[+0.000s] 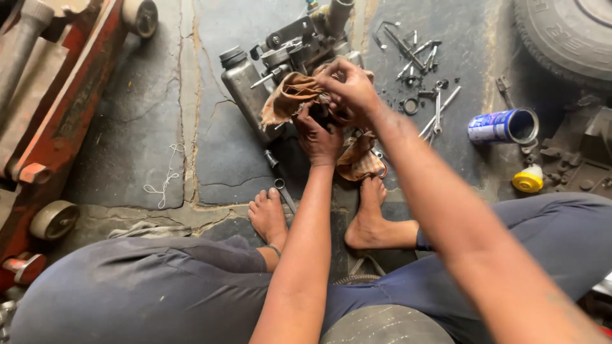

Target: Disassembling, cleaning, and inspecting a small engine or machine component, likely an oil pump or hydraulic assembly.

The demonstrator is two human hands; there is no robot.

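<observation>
The left hand (pixel 319 137) is closed around a dark part from below, holding it steady just above the feet. The right hand (pixel 347 86) pinches the brown rag (pixel 290 95) on top of it, fingers bent. Behind them, in the upper middle of the frame, the metal engine unit (pixel 280 64) lies on the floor (pixel 140 127). Loose bolts and wrenches (pixel 427 76) are spread at upper right, near an overturned blue can (pixel 503 126).

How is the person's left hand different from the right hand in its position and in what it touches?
The left hand sits lower, fingers pointing up, cupping the work from below; the right hand is higher, fingers curled down in a pinching grip. The left hand presses against the dark part under the brown cloth; the right hand works at the cloth's upper edge. Both are bare, grimy, and close together at the metal engine part.
</observation>
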